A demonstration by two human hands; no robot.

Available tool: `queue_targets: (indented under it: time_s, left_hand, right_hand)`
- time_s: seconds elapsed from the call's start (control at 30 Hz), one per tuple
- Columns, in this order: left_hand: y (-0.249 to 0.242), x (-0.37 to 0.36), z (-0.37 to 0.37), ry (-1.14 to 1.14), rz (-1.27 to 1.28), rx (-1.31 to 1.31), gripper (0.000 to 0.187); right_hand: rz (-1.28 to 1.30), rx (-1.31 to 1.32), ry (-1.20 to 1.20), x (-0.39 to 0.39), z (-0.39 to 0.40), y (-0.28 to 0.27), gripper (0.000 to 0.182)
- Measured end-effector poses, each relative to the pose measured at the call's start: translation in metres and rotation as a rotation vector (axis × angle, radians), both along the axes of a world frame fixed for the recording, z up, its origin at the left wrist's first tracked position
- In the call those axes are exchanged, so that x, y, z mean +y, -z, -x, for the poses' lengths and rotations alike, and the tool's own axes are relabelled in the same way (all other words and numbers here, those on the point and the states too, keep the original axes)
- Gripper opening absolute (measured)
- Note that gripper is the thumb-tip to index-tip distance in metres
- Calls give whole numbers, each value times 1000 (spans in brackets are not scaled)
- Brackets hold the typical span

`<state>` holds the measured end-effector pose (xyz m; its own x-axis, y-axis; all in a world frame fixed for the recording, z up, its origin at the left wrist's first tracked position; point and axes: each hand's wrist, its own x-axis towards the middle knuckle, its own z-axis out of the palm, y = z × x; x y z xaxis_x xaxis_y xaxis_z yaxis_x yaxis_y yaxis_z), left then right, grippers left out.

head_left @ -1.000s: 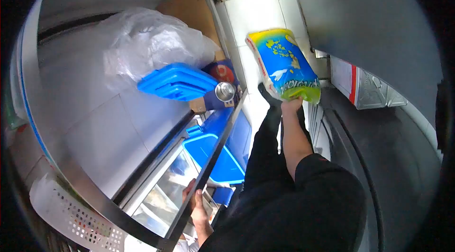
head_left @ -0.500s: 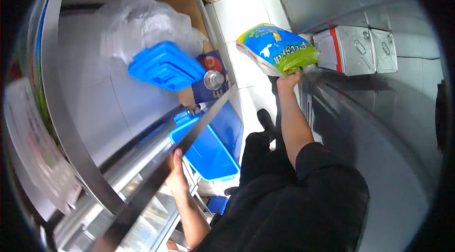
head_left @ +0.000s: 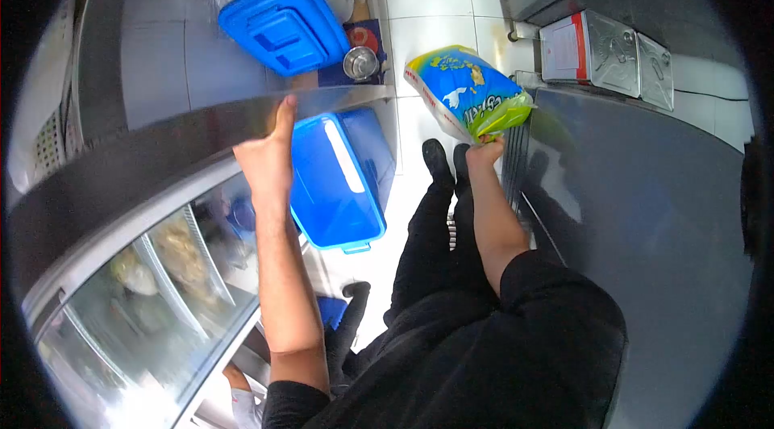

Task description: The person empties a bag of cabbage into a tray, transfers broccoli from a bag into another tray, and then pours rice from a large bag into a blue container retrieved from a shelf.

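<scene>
In the head view, a blue, yellow and green plastic bag (head_left: 468,100) was gripped at its green end by the fingers of the right hand (head_left: 484,153). The bag was held up just left of the grey metal counter (head_left: 645,211). The left hand (head_left: 268,156) was pressed on the shiny metal edge of the glass-front cooler (head_left: 201,135), fingers wrapped over it. A blue plastic box (head_left: 334,179) was seen between the cooler and the bag. Two silver metal tins (head_left: 605,52) were stood behind the counter.
</scene>
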<state>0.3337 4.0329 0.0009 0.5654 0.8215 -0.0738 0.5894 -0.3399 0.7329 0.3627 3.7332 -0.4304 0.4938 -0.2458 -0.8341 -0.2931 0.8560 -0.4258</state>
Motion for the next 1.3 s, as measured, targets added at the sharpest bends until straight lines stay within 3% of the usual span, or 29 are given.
queue_targets:
  time_s: [0.07, 0.2, 0.23, 0.27, 0.3, 0.47, 0.57, 0.6, 0.7, 0.77, 0.83, 0.9, 0.97, 1.0, 1.03, 1.1, 1.2, 1.3]
  left_hand:
    - [12, 5, 15, 17, 61, -91, 29]
    - [18, 17, 51, 87, -49, -224, 30]
    - [-12, 14, 23, 76, 29, -117, 30]
    - [-18, 14, 25, 76, 62, -121, 30]
    - [-23, 17, 27, 75, 94, -135, 30]
    - [-29, 15, 29, 210, -74, -239, 31]
    - [-26, 6, 43, 203, 57, -335, 38]
    - [-18, 4, 51, 216, 82, -326, 63]
    - [29, -36, 94, 70, 138, -174, 91]
    - [68, -85, 140, 206, 311, -4, 105]
    - [127, -133, 178, 200, 615, 210, 100]
    - [205, -174, 202, 281, 640, 147, 92]
    - [221, -194, 182, 492, 412, 177, 94]
    - [277, -200, 171, 534, 505, 279, 99]
    - [265, -207, 151, 548, 520, 546, 87]
    - [304, -222, 143, 771, 747, 429, 70]
    - [319, -245, 135, 731, 369, 909, 59]
    - [313, -233, 141, 856, 232, 914, 44]
  right_hand:
    - [6, -11, -56, -6, 34, -4, 16]
    - [-54, -60, -110, -18, 97, 3, 16]
    - [-59, -16, -125, -36, 103, -21, 16]
    - [3, -46, -169, -43, 118, -19, 16]
    - [48, -82, -160, -37, 124, -55, 17]
    - [164, 59, -236, -54, 164, -92, 22]
    - [223, -3, -320, -73, 212, -71, 24]
    - [309, 174, -341, -60, 212, -91, 25]
    - [382, 95, -543, -34, 225, -81, 26]
    - [396, 81, -573, -22, 223, -102, 26]
    - [435, 43, -619, -20, 233, -111, 26]
    - [484, -29, -639, -19, 239, -100, 28]
    - [538, -9, -557, -7, 237, -106, 29]
    - [478, -13, -551, -8, 237, -101, 29]
    - [416, -23, -552, -13, 237, -96, 30]
    - [380, -47, -542, -23, 241, -96, 29]
    - [276, 53, -387, -28, 239, -102, 30]
    - [152, -110, -380, -48, 240, -98, 32]
